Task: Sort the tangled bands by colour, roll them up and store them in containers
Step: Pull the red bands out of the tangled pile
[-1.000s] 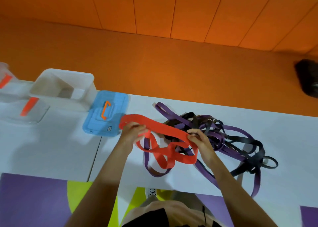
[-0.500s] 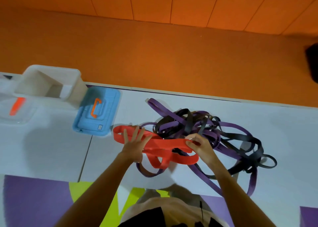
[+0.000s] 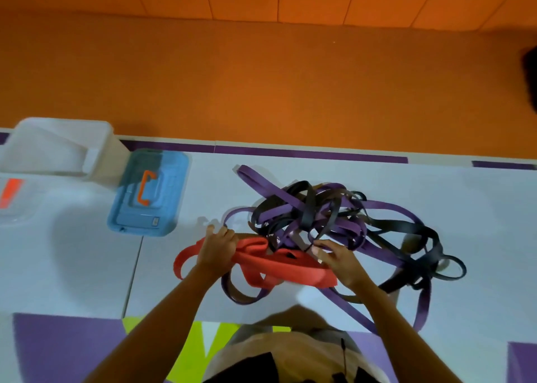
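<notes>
Early stage. Gripping red band with left hand, pinching with right hand. Leaving purple-black tangle on table; apparently no rolling, storing yet.

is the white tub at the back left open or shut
Open: the white tub has no lid on, and its inner walls show.

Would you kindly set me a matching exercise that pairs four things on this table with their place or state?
Things:
1. red band
2. blue case
3. white tub
4. purple and black bands

Place or state:
A. tangled heap on the table
B. orange handle on top
C. gripped by the left hand and the right hand
D. open, by the table's far edge

Pairs: 1-C, 2-B, 3-D, 4-A
</notes>
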`<state>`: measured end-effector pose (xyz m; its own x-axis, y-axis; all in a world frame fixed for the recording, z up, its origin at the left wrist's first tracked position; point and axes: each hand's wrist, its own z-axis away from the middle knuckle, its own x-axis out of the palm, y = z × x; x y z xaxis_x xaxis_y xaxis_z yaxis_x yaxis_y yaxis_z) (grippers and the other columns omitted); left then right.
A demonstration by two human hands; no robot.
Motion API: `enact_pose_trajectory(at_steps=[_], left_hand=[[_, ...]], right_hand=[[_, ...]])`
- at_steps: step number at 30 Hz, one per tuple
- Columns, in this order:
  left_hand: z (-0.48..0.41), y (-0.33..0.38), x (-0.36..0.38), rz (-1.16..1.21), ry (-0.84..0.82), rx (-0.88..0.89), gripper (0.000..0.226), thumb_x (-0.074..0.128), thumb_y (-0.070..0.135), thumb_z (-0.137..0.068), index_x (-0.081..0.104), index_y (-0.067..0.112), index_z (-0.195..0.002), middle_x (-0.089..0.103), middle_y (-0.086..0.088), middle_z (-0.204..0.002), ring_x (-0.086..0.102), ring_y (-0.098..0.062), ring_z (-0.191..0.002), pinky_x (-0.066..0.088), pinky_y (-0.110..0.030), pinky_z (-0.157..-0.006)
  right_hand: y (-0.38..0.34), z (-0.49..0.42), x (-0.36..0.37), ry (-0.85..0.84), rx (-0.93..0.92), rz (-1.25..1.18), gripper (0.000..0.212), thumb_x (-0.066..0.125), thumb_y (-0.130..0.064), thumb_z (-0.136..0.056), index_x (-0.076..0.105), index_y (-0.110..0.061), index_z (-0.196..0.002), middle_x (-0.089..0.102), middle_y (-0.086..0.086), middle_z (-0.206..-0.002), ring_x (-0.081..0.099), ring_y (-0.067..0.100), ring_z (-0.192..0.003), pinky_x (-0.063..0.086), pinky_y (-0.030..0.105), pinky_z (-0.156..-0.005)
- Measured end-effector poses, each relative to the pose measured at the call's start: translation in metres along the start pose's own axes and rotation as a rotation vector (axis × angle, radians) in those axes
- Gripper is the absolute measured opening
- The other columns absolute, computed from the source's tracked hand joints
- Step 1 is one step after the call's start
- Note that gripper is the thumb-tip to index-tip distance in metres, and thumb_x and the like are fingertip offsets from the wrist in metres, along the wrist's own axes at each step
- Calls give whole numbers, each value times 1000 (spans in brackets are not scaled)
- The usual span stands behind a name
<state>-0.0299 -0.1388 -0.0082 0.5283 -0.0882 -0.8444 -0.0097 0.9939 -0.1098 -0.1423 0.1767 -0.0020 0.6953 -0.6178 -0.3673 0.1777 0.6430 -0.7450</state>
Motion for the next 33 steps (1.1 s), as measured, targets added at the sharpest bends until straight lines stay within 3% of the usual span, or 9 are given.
enact_pose_trajectory(at_steps=[3,6,11,15,20,22,25,29,33], left_hand=[[15,-12,2,176,87,22,48,50,49,-105,58,18,-141,72,-2,-128,65,-24,-125,24,-48,-127],[33,-15,-17,465,44,-109,71,61,54,-92,42,24,-154,75,-2,-117,71,-29,-109,49,-41,-104],[56,3,-72,1008,148,-143,74,64,53,-61,54,35,-132,73,7,-107,72,-22,-95,59,-40,-85],[54,30,-105,1387,164,-35,68,72,44,-54,60,40,-121,73,16,-101,72,-6,-92,54,-22,-76],[40,81,-134,1618,198,48,58,78,32,-63,62,39,-118,76,12,-105,74,-7,-98,59,-35,-90],[35,102,-146,1629,227,59,52,79,25,-69,61,40,-115,76,17,-100,73,-1,-93,57,-25,-83],[29,126,-167,1651,196,61,48,77,27,-68,56,42,-109,73,21,-95,70,6,-85,51,-15,-72],[11,155,-194,1756,130,-44,53,77,43,-60,62,30,-109,75,7,-99,74,-5,-83,55,-24,-70],[-11,217,-212,1882,22,-105,42,80,38,-81,61,32,-119,76,-3,-113,76,-22,-102,61,-46,-93]], right_hand=[[-7,3,6,52,-46,38,11,67,-45,-101,72,-38,-108,78,-20,-97,74,-3,-89,54,25,-85],[-27,8,21,55,-88,3,13,70,-47,-99,74,-39,-108,77,-20,-103,72,-1,-98,53,20,-86],[-82,33,42,11,-135,-251,25,56,-50,-104,70,-47,-125,72,-22,-127,64,-6,-120,47,4,-89],[-107,61,46,-44,-139,-447,55,51,-67,-101,45,-46,-151,58,-39,-140,54,-17,-128,46,0,-91],[-104,80,37,28,-144,-576,101,56,-91,-78,29,-42,-162,53,-17,-156,54,8,-142,53,30,-107],[-96,86,26,68,-178,-585,92,55,-84,-87,27,-41,-164,50,-8,-161,50,18,-147,45,48,-116],[-84,92,6,135,-248,-574,69,70,-59,-96,38,-48,-156,59,-7,-152,56,18,-142,50,41,-112],[-66,95,-23,263,-280,-608,91,89,-39,-83,37,-29,-157,62,2,-145,63,23,-134,56,42,-105],[-42,100,-66,253,-317,-688,86,88,-33,-80,43,-23,-152,68,4,-139,66,24,-129,57,34,-100]])
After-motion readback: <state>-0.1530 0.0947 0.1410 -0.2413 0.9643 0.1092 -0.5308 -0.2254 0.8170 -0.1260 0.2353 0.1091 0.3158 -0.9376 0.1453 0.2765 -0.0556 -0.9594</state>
